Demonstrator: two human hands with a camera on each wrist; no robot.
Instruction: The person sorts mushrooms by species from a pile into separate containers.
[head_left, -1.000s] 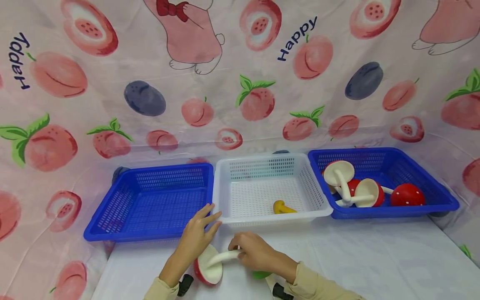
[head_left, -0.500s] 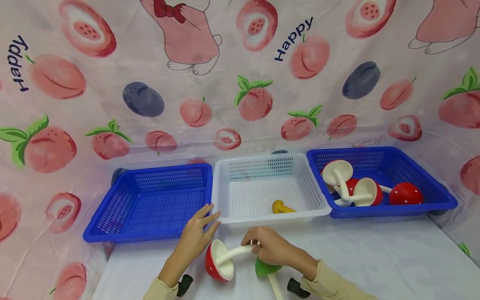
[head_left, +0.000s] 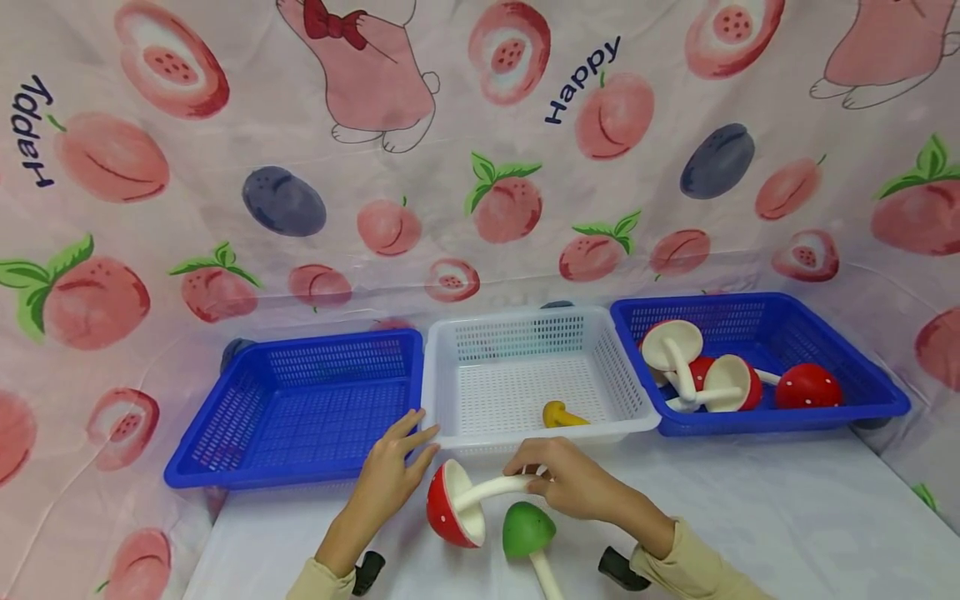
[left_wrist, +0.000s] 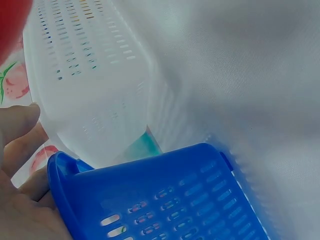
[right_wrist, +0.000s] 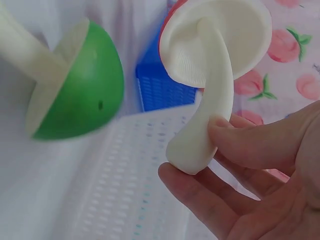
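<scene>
A red-capped toy mushroom (head_left: 447, 510) with white spots is tilted on its side, its white stem pinched near the end by my right hand (head_left: 573, 479). The right wrist view shows thumb and fingers on that stem (right_wrist: 217, 85). My left hand (head_left: 390, 467) has its fingers extended, the tips at the rims where the left blue basket (head_left: 300, 475) and the white basket (head_left: 525, 439) meet. Just below the right hand lies a green-capped toy mushroom (head_left: 528, 531) on the white cloth, stem toward me.
Inside the white basket is a small yellow mushroom (head_left: 558, 414). The right blue basket (head_left: 780, 421) contains several red-capped mushrooms (head_left: 808, 387). All three baskets stand in a row before a fruit-patterned curtain (head_left: 450, 208).
My right hand has moved right and away from me, carrying the red mushroom along. The green mushroom, mostly covered before, now shows its cap. My left hand stays at the basket rims.
</scene>
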